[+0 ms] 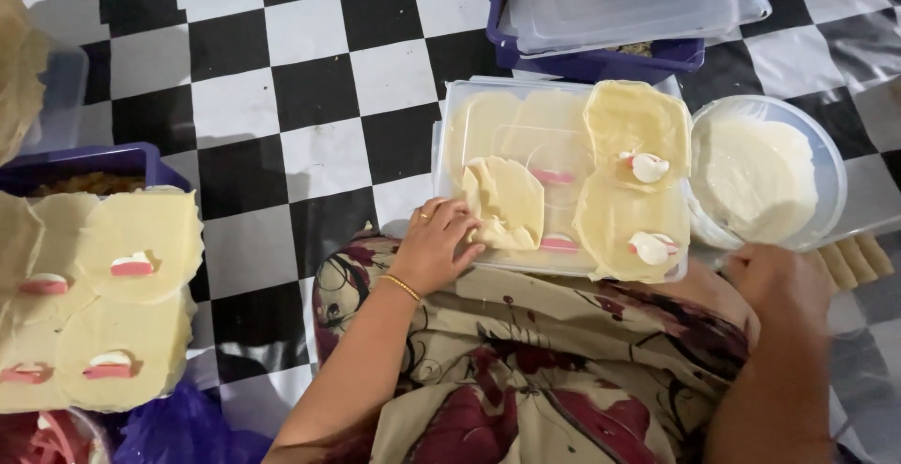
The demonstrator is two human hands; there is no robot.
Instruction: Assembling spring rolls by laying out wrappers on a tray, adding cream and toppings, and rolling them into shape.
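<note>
My left hand (pixel 434 241) rests on the near left corner of a clear plastic lid (pixel 450 107), fingers touching a thin pale wrapper (pixel 507 199) that is partly folded. Two flat wrappers (pixel 631 121) lie on the lid's right side, each with a pink and white filling piece (pixel 648 166). Two more pink strips (pixel 554 177) lie bare on the lid. My right hand (pixel 774 281) hangs blurred near the lower edge of a round clear bowl (pixel 831 159) of white batter; whether it holds anything is unclear.
A blue tub (pixel 601 59) with clear lids stacked on it sits behind the work lid. At left, another surface (pixel 141 239) carries several wrappers with filling. Rolled pieces (pixel 854 259) lie at the right. Patterned cloth covers my lap on a black and white checkered floor.
</note>
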